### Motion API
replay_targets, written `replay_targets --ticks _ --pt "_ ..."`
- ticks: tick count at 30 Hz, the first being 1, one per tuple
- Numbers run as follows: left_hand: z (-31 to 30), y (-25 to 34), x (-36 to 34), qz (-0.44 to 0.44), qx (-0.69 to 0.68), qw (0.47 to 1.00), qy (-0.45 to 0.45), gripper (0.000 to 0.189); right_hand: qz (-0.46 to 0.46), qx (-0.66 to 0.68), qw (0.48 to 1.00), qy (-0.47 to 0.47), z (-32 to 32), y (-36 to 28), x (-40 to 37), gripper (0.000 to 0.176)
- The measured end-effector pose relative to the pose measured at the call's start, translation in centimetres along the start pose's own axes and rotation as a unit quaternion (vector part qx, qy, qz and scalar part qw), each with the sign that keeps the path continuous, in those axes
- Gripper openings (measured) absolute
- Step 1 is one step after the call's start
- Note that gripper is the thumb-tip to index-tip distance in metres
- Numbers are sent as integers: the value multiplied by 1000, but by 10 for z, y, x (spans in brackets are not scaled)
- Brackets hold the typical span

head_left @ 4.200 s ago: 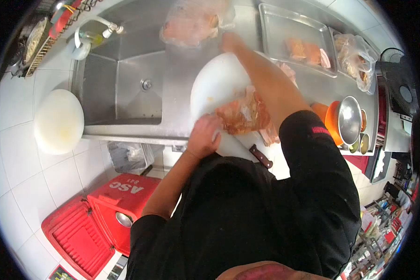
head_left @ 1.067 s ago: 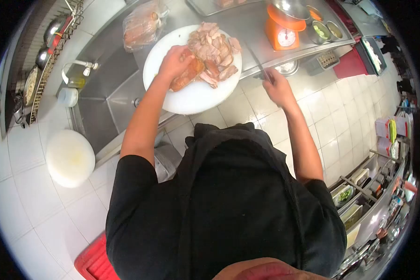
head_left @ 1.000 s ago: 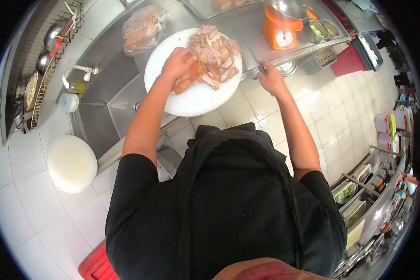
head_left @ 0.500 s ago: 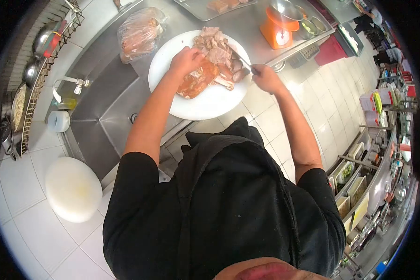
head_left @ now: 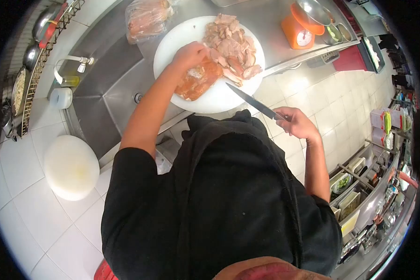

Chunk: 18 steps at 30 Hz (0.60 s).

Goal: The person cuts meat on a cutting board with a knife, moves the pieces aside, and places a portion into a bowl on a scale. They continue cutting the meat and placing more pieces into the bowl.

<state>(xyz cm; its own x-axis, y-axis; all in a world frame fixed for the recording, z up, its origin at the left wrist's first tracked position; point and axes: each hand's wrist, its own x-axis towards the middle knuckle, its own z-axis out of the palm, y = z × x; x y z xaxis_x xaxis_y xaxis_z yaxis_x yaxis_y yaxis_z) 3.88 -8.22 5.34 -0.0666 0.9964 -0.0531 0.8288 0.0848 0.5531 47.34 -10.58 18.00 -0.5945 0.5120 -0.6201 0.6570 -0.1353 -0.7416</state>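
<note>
The meat [head_left: 198, 81] looks dense and fairly weighty for its size, yet soft enough to give under the fingertips. Its reddish-brown surface has a moist sheen, so I would expect it to slip; a broad hold over its thick body, fingers curled, should serve better than a pinch at a thin end. The slices [head_left: 231, 44] look light, limp and easily torn, best gathered from beneath. The knife [head_left: 252, 99] is stiff, and the handle is the place to hold it.

The meat lies on the left half of the board [head_left: 172, 39], reaching toward its near rim, which seems to overhang the tabletop [head_left: 266, 28] at its front edge. The left hand [head_left: 190, 55] lies over the meat's far side, most of the meat showing on the near side of the fingers; whether they grip or only press, I cannot tell. The right hand [head_left: 295, 122] is wrapped around the knife's handle, off the board's right rim. The blade points back over the board, its tip apart from the meat, with the slices heaped toward the far right rim.
</note>
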Motion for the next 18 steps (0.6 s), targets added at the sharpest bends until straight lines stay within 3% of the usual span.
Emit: replay_targets --ticks 4,7,13,14,18 --pt "-4 -11 -37 -28 -74 996 47 34 -42 -35 998 -33 -19 -10 35 29" --pt "-6 -21 -54 -119 -56 991 30 32 -59 -79 995 8 -28 -25 59 32" --pt "-4 -18 -91 -63 -132 978 148 30 -150 -146 977 38 -37 -28 91 37" --pt "-5 -19 -97 -90 -147 971 167 31 -160 -147 976 26 -39 -27 92 36" --pt "1 -24 -128 -176 -201 937 226 35 -75 -48 996 -25 -20 -53 76 33"
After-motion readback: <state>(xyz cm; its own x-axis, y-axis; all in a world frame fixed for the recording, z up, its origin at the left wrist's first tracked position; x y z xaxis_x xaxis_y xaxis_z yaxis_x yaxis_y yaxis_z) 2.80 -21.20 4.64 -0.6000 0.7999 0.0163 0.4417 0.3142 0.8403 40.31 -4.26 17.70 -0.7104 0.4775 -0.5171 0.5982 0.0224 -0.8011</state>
